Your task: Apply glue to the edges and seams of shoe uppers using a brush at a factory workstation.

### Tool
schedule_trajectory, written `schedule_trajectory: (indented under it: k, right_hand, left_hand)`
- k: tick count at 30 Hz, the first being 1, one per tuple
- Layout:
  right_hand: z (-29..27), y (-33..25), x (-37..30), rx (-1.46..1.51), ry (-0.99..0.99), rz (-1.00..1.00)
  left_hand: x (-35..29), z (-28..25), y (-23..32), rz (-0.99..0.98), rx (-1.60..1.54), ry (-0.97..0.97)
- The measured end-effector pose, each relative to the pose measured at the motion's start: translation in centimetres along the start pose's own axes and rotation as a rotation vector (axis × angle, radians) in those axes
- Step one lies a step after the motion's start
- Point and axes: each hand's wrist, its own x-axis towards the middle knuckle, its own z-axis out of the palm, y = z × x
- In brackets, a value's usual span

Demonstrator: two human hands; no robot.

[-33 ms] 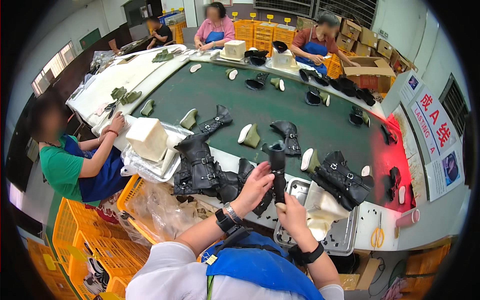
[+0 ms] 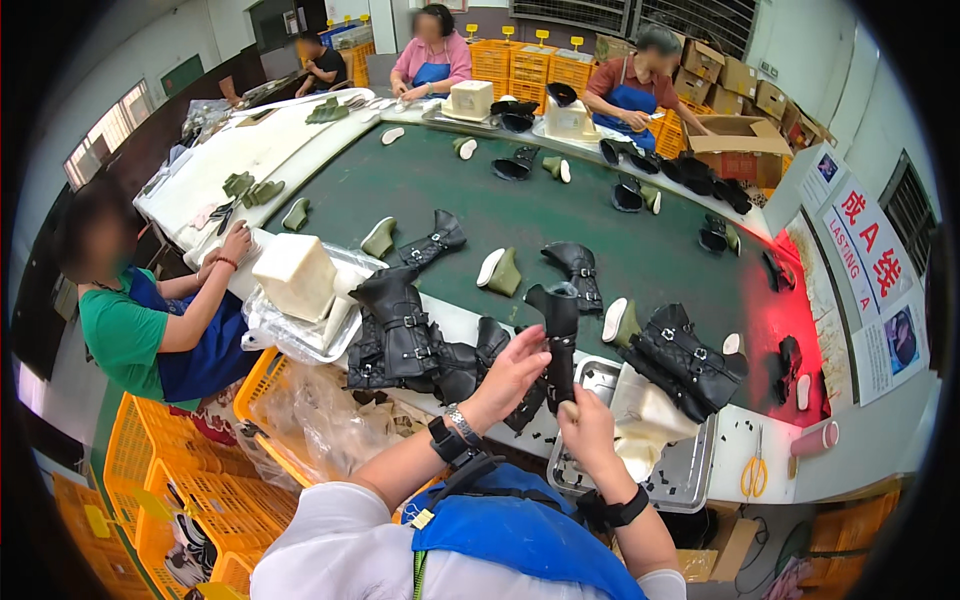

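Observation:
A black boot upper (image 2: 563, 335) stands up in front of me at the table's near edge. My right hand (image 2: 590, 432) is closed round its lower end. Against the boot's left side rests my left hand (image 2: 512, 375), its fingers stretched out and not wrapped round it. A heap of black buckled boots (image 2: 405, 330) lies left of my hands. To the right, more black boots (image 2: 685, 355) lean over a cream block (image 2: 650, 400) on a metal tray (image 2: 690, 480) strewn with black scraps.
Ahead, a green conveyor belt (image 2: 370, 205) carries olive shoe lasts (image 2: 500, 272) and black boots. Yellow-handled scissors (image 2: 755, 475) and a pink cup (image 2: 815, 438) lie to the right. A co-worker in green (image 2: 125, 335) works at left; orange crates (image 2: 200, 500) stand below. Others sit across the belt.
The boot upper's top has shifted slightly to the right. Both hands keep nearly the same places.

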Motion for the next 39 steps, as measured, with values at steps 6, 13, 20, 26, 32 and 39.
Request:
schedule_trajectory:
  k: [6, 13, 20, 26, 32, 39]
  right_hand:
    - [0.0, 1.4, 1.7, 0.672, -0.029, 0.419]
    - [0.6, -0.9, 3.1, 0.958, -0.113, 0.523]
    - [1.0, -1.9, 4.4, 0.875, -0.234, 0.463]
    - [0.8, -2.0, 3.5, 0.778, -0.224, 0.490]
    - [0.7, -1.7, 2.2, 0.680, -0.225, 0.552]
    - [1.2, -1.9, 2.4, 0.629, -0.206, 0.592]
  left_hand:
    - [-1.3, -4.1, -1.2, -0.181, 0.534, 0.092]
    - [-3.0, -4.8, 1.8, -0.430, 0.228, -0.061]
    - [-1.8, -6.4, 7.8, -0.236, 0.256, 0.029]
    - [1.9, -13.7, 17.2, -0.085, 0.291, 0.257]
    - [7.1, -23.1, 25.1, 0.025, 0.253, 0.404]
    - [12.3, -34.7, 32.3, 0.231, 0.064, 0.763]
